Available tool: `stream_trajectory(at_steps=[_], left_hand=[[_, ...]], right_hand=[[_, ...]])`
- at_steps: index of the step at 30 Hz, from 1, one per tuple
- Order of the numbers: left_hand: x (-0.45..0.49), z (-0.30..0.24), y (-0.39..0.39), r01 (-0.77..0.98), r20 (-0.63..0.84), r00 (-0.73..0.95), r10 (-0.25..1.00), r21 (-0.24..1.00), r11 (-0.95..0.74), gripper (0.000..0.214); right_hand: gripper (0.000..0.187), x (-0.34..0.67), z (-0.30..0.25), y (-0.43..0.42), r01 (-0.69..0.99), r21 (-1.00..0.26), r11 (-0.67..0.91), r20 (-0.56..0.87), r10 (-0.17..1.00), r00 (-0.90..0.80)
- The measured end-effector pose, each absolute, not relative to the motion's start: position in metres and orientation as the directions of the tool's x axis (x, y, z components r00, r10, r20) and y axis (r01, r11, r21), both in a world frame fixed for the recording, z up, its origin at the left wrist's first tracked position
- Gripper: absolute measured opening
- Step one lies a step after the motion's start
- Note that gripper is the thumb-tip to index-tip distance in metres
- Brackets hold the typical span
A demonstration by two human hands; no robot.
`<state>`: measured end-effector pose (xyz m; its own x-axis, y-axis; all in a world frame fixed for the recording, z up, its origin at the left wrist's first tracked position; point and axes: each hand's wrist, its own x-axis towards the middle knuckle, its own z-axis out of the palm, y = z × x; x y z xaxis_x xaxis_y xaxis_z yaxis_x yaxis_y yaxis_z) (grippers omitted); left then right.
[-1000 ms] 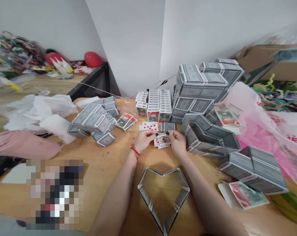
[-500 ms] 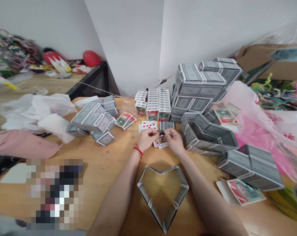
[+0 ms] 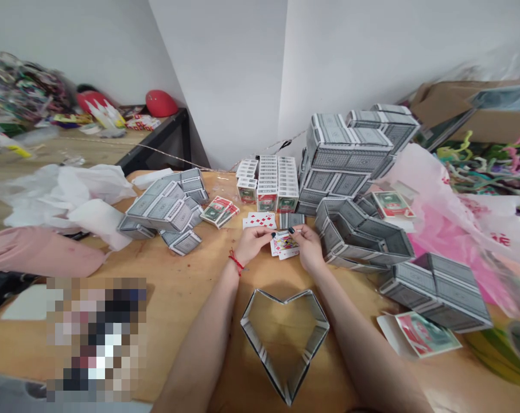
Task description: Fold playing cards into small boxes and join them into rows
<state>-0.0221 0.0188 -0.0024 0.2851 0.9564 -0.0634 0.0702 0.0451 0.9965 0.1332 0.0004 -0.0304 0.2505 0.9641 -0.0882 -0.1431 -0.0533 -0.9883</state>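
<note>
My left hand (image 3: pixel 255 243) wears a red string bracelet (image 3: pixel 236 261); its thumb and forefinger pinch the left side of a face-up playing card (image 3: pixel 285 244), a picture card. My right hand (image 3: pixel 310 246) pinches that card's right side, the other fingers curled. Another card peeks out below it. Just beyond my hands lie red-pip cards (image 3: pixel 260 220) and a card back-up (image 3: pixel 291 220). Between my forearms stands a heart-shaped ring (image 3: pixel 311 344) built of folded playing cards.
Boxed decks (image 3: pixel 268 178) stand in rows at the back. Grey card-built blocks (image 3: pixel 350 140) are stacked on the right, near an open card-built frame (image 3: pixel 344 244). More blocks (image 3: pixel 159 203) sit at left, by two card packs (image 3: pixel 219 210). Card boxes (image 3: pixel 427 335) lie at right.
My fingertips have moved apart, the left hand slightly left, the right slightly right. More of the picture card between them shows now.
</note>
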Motion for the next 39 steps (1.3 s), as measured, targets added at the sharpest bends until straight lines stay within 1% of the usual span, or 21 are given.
stream_trajectory(at_steps=[6, 9, 14, 20, 22, 25, 28, 30, 34, 37, 39], left_hand=[[-0.016, -0.015, 0.023, 0.028, -0.035, 0.224, 0.974, 0.999, 0.029, 0.014], [-0.013, -0.019, 0.024, 0.031, -0.004, 0.156, 0.988, 1.000, -0.001, 0.012], [-0.012, -0.022, 0.024, 0.058, 0.042, 0.120, 0.992, 0.997, -0.049, 0.012], [-0.009, -0.024, 0.025, 0.091, 0.075, 0.125, 0.989, 0.992, -0.087, 0.015], [-0.008, -0.023, 0.024, 0.129, 0.095, 0.127, 0.987, 0.985, -0.111, 0.017], [-0.007, -0.023, 0.022, 0.242, 0.128, 0.157, 0.979, 0.956, -0.163, 0.018], [-0.007, -0.022, 0.019, 0.386, 0.143, 0.176, 0.974, 0.900, -0.202, 0.023], [-0.008, -0.022, 0.018, 0.442, 0.141, 0.189, 0.972, 0.871, -0.212, 0.027], [-0.009, -0.023, 0.019, 0.477, 0.132, 0.204, 0.970, 0.852, -0.216, 0.029], [-0.009, -0.022, 0.019, 0.464, 0.140, 0.206, 0.969, 0.858, -0.222, 0.031], [-0.009, -0.022, 0.020, 0.448, 0.143, 0.196, 0.970, 0.867, -0.218, 0.031]], right_hand=[[0.024, 0.137, -0.032, 0.004, -0.107, -0.993, -0.058, -0.082, 0.970, 0.229], [0.025, 0.138, -0.033, 0.004, -0.029, -0.999, -0.042, -0.047, 0.971, 0.236], [0.024, 0.137, -0.037, 0.003, 0.068, -0.997, -0.025, -0.012, 0.984, 0.178], [0.025, 0.137, -0.037, 0.002, 0.040, -0.999, -0.031, -0.026, 0.992, 0.125], [0.025, 0.137, -0.036, 0.002, 0.023, -0.999, -0.043, -0.039, 0.992, 0.121], [0.025, 0.138, -0.037, 0.002, 0.021, -0.999, -0.035, -0.032, 0.993, 0.117], [0.025, 0.139, -0.039, 0.003, 0.047, -0.999, -0.013, -0.007, 0.993, 0.120], [0.025, 0.140, -0.039, 0.003, 0.073, -0.997, -0.010, -0.001, 0.993, 0.119], [0.025, 0.139, -0.032, -0.001, 0.103, -0.995, -0.001, 0.011, 0.994, 0.113], [0.027, 0.137, -0.026, -0.004, 0.158, -0.985, -0.074, -0.069, 0.997, 0.040], [0.027, 0.136, -0.024, -0.005, 0.177, -0.983, -0.050, -0.043, 0.998, 0.044]])
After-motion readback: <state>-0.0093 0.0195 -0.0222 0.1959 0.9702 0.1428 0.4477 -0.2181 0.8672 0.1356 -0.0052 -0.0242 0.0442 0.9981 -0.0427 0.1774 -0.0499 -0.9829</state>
